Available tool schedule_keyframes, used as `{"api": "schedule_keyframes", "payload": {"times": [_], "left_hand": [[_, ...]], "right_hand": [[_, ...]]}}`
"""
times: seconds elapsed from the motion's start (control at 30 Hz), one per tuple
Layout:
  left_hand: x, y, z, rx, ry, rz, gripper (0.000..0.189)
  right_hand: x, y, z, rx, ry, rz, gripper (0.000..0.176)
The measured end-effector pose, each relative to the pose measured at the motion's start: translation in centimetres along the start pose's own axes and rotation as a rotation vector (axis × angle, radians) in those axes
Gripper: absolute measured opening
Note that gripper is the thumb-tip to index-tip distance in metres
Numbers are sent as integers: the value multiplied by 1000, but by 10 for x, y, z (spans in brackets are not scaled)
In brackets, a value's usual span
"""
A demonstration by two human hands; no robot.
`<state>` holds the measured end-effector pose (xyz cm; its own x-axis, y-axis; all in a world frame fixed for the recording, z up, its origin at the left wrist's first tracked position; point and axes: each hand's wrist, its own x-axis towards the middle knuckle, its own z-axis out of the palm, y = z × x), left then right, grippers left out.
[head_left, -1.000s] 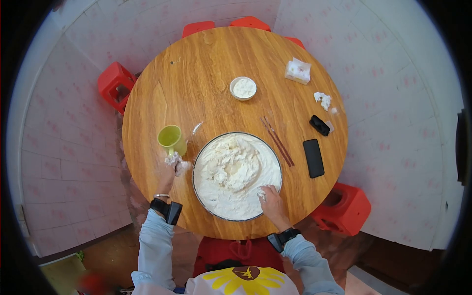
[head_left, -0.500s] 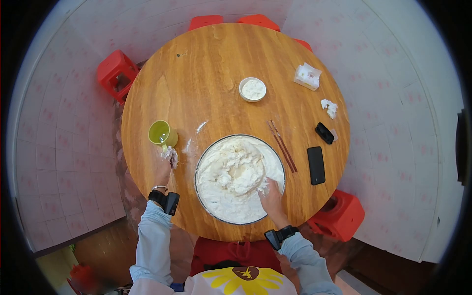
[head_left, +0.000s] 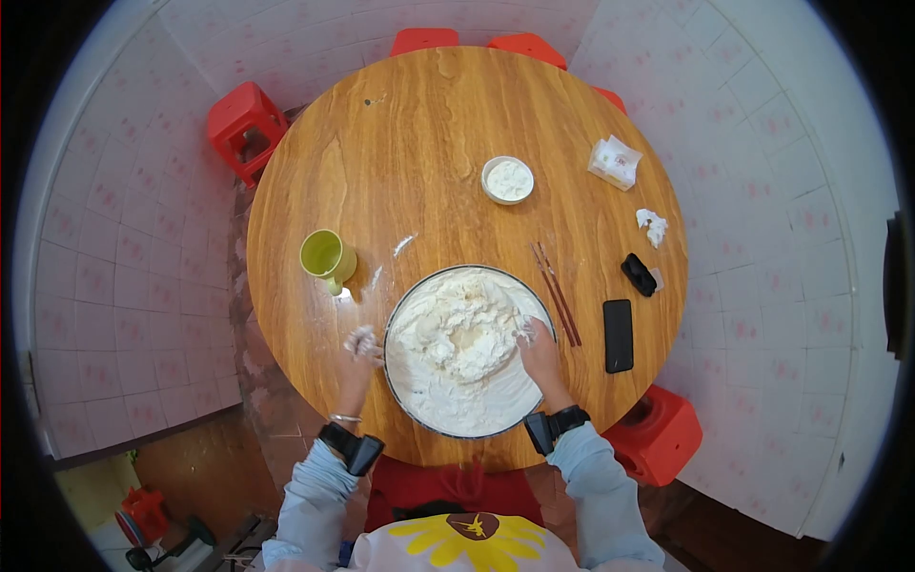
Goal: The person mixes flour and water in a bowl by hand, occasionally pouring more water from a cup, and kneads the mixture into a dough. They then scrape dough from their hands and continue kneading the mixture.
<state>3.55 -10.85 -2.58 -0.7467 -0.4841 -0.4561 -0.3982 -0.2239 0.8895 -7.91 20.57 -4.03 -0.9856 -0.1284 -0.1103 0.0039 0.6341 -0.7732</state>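
Note:
A large round basin (head_left: 405,405) holds white flour with a lumpy, wet-looking mound in its middle. My left hand (head_left: 360,357), caked with dough on its fingers, is just outside the basin's left rim; how its fingers are set is blurred. Over the right side of the basin, my right hand (head_left: 538,345) touches the flour beside the mound, its fingertips partly hidden. A yellow-green mug (head_left: 327,255) stands up and left of the basin, its handle toward me. Beyond the basin is a small white bowl (head_left: 507,180) of white powder.
On the round wooden table (head_left: 410,143) lie chopsticks (head_left: 559,296), a black phone (head_left: 619,336), a black case (head_left: 638,275), crumpled tissue (head_left: 652,227) and a tissue pack (head_left: 615,162). Red stools (head_left: 658,435) surround the table.
My left hand has left the mug's handle and come down and right to the basin's edge. My right hand has shifted slightly up along the basin's right side. The view has shifted a little.

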Motion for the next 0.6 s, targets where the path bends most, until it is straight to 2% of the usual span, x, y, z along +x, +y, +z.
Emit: {"api": "schedule_keyframes", "payload": {"times": [0.07, 0.1, 0.17, 0.23, 0.3, 0.33, 0.4, 0.43, 0.47, 0.5, 0.6], "left_hand": [[-18, -18, 16, 23, -58, 30, 29], [-23, -26, 25, 44, -120, 63, 30], [-30, -38, 43, 129, -102, 90, 33], [-30, -36, 56, 214, -92, 111, 36], [-22, -31, 64, 208, -98, -16, 58], [-19, -31, 67, 208, -95, -19, 58], [-10, -36, 74, 523, -96, 123, 65], [-7, -42, 76, 524, -95, 122, 65], [-4, -48, 77, 341, -101, 111, 63], [-3, -48, 79, 158, -106, 100, 62], [-5, -45, 78, 149, -104, 47, 53]], "right_hand": [[6, -1, 4, -11, -69, 124, 45], [8, -2, 5, -10, -72, 118, 45], [9, -5, 7, 31, -193, 266, 50], [7, -6, 9, -12, -201, 232, 49], [7, -1, 8, -54, -214, 199, 48], [8, 2, 8, -13, -289, 265, 46], [7, 2, 8, 29, -365, 330, 43], [1, -2, 6, 156, -350, 405, 38], [-5, -5, 5, 285, -334, 480, 34], [-11, -8, 5, 286, -336, 480, 34], [-29, -4, 8, 417, -277, 539, 29]]}}
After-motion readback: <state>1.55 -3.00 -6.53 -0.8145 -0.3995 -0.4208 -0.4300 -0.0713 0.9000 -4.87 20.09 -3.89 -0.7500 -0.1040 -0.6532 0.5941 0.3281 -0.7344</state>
